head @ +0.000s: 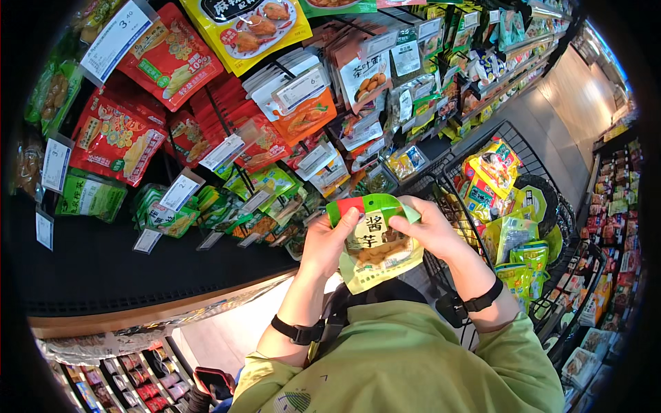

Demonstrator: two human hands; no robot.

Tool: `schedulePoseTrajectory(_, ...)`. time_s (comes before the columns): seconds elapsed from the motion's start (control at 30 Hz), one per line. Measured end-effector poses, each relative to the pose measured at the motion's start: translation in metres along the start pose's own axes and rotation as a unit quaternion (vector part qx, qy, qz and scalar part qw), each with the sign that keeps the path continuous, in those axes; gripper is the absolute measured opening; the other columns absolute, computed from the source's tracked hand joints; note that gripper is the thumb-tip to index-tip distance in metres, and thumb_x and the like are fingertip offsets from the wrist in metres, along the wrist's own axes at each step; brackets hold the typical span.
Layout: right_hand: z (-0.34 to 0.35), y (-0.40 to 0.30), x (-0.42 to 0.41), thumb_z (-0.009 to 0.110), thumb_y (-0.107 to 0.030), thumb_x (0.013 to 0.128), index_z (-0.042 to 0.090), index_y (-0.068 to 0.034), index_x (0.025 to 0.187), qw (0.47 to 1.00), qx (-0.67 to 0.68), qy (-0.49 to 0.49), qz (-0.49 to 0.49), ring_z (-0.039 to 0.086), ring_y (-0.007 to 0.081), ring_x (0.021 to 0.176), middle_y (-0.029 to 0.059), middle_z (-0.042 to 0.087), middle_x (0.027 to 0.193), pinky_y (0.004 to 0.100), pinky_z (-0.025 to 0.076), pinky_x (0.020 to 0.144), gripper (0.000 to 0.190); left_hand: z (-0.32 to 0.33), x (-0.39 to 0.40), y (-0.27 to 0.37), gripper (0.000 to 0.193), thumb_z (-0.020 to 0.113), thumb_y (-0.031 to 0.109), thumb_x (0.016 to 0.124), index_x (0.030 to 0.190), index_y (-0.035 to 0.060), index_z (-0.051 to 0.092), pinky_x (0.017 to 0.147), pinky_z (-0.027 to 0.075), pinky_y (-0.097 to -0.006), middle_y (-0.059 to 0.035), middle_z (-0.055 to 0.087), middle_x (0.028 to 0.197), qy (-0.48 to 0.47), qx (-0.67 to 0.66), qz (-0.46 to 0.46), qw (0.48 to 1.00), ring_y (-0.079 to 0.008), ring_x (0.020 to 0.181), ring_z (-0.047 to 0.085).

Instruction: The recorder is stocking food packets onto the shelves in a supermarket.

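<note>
Between my two hands is a yellow-green food pouch (382, 253), its printed front facing up at me. My left hand (326, 240) grips the pouch's upper left side, thumb pressed on the front. At the upper right corner, my right hand (431, 227) pinches the pouch, and that corner is bent over. The pouch is held in front of my body, close to the hanging packets. Just right of my right hand stands a black wire shopping cart (467, 219) with several packets (498, 178) inside.
Price tags (178, 190) jut out on hooks among red pouches (120, 137) and green packets (168, 209) on my left. A black shelf (155, 263) with a wooden edge (170, 310) runs below. More stocked shelving (614, 242) stands at right. An aisle floor (557, 118) stretches beyond the cart.
</note>
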State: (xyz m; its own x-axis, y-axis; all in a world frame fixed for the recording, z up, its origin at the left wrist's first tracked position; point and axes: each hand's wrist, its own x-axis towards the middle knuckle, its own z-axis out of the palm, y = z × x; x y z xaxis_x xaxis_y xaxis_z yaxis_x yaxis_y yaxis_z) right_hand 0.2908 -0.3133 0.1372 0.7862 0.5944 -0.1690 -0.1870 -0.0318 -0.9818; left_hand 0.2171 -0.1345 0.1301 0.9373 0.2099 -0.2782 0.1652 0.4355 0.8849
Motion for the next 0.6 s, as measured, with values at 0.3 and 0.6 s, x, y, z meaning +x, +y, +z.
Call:
schedulePoseTrajectory(0.3, 0.018, 0.029, 0.004, 0.060, -0.020, 0.085, 0.058, -0.002, 0.099, 0.998, -0.008, -0.051, 0.044, 0.049, 0.0054, 0.080, -0.0020, 0.058, 0.087, 0.0225, 0.040, 0.074, 0.023, -0.019, -0.029, -0.007, 0.023, 0.063, 0.020, 0.084, 0.098, 0.0018, 0.063, 0.070, 0.044, -0.0227, -0.0020, 0.064, 0.087, 0.052, 0.036, -0.001, 0.998, -0.0055, 0.076, 0.054)
schedulePoseTrajectory(0.6, 0.040, 0.022, 0.012, 0.059, -0.013, 0.085, 0.060, 0.000, 0.099, 0.997, 0.077, 0.024, -0.015, 0.050, 0.0063, 0.076, 0.0005, 0.059, 0.085, 0.0223, 0.041, 0.070, 0.020, -0.023, -0.016, 0.000, 0.014, 0.064, 0.013, 0.081, 0.089, 0.0015, 0.066, 0.060, 0.042, -0.0214, 0.0008, 0.063, 0.075, 0.077, 0.120, 0.074, 0.987, -0.0036, 0.066, 0.050)
